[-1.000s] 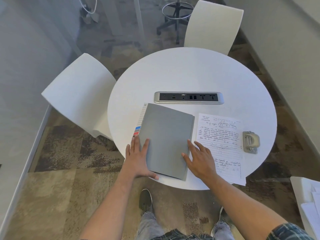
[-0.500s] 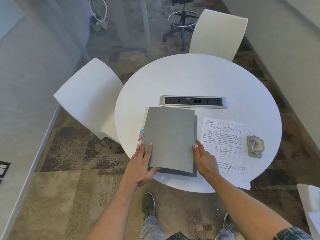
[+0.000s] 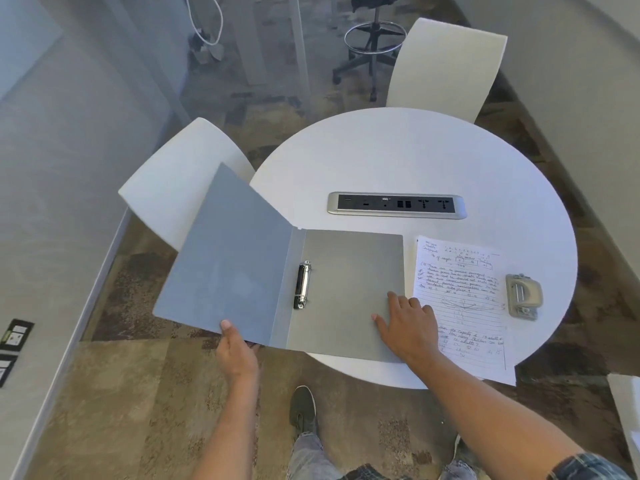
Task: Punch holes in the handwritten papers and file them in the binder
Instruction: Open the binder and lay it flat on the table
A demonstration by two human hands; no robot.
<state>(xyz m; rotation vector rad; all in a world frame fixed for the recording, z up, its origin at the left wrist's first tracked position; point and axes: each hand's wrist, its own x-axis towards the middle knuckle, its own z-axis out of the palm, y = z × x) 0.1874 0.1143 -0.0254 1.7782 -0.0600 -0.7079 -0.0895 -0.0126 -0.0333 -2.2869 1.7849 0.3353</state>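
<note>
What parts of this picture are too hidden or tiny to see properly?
All in the head view:
- Handwritten lined papers: writing too small to read; the right hand covers their lower left corner.
- Left hand: its fingers are hidden under the open grey binder's front cover.
- Grey metal hole punch: too small to see its slot.

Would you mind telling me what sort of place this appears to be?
Most likely an office meeting room: a round white table with a built-in power and data socket strip, white chairs pulled up to it, and a wheeled stool on patterned carpet beyond.
</note>
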